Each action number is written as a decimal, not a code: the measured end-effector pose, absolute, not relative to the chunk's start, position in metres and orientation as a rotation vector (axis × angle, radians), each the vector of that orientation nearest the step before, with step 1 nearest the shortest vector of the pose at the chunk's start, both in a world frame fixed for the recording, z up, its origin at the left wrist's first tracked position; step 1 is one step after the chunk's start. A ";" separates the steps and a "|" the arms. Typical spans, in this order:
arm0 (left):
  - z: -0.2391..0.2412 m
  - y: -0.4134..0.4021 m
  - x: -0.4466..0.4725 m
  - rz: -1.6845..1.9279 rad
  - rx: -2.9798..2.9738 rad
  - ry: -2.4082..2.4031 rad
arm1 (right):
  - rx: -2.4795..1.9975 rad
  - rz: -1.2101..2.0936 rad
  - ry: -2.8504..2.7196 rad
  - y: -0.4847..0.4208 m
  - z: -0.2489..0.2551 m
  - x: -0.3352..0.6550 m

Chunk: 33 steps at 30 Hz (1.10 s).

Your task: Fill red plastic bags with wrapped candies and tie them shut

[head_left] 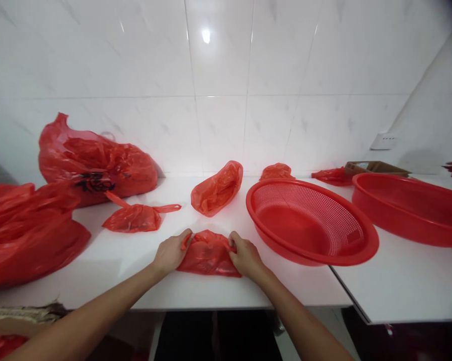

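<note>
Near the front of the white table lies a small red plastic bag (209,254), with something inside that I cannot make out. My left hand (173,252) is closed on its upper left corner, thumb and fingers pinching the plastic. At the upper right corner, my right hand (245,254) pinches the bag in the same way. Behind it rests an open, crumpled red bag (217,189). To the left of my left hand sits another small red bag (133,218) with its handles stretched out.
A red perforated basket (312,220) stands to the right, beside a red basin (410,210). Large filled red bags (94,165) occupy the left. More red bags (276,171) and a brown tray (376,168) lie along the tiled wall. A cardboard box (18,321) is below the table's left edge.
</note>
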<state>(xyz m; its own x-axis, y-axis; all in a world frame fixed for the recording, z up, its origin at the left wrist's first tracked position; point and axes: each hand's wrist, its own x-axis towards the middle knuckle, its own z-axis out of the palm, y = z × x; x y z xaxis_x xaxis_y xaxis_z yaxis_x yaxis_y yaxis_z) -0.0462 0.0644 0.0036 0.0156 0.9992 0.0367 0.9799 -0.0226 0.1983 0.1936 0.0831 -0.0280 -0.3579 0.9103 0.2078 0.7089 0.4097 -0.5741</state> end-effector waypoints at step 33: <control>0.043 0.050 -0.048 0.626 2.482 1.788 | -1.100 1.068 -1.884 0.083 -0.041 0.198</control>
<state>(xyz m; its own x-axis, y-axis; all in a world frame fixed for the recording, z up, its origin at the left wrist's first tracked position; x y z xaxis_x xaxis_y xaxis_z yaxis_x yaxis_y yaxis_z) -0.0475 0.0501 0.0428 0.2638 0.9142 0.3077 0.9063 -0.3441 0.2453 0.1984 0.0830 -0.0412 -0.3968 0.9044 0.1569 0.3297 0.3000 -0.8952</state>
